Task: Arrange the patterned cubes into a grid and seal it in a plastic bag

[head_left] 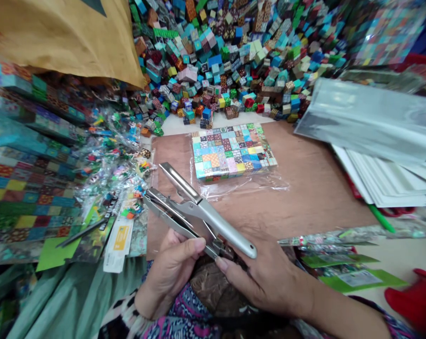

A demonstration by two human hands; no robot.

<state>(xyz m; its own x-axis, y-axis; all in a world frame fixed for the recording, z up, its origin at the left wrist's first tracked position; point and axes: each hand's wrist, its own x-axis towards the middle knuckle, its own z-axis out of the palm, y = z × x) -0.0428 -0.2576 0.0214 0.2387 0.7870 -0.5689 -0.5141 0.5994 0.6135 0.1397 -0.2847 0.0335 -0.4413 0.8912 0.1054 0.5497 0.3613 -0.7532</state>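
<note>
A grey metal plier stapler (220, 226) is held between my two hands above the near edge of a brown board, its jaws spread and pointing up to the left. My left hand (174, 268) pinches its lower arm with thumb and fingers. Around the handle end, my right hand (262, 278) is closed, thumb against the lower arm and fingers mostly hidden beneath. Just beyond the stapler, a flat block of colourful printed cubes (234, 150) lies on the board in a clear plastic bag (241, 186), whose loose end spreads toward me.
The brown board (312, 197) covers the middle. Loose colourful cubes (227, 70) are heaped behind it. Small bagged figures (110, 150) and stacked cube packs (25, 197) sit at left. Clear plastic sleeves (368, 117) and white cards (382, 179) lie at right.
</note>
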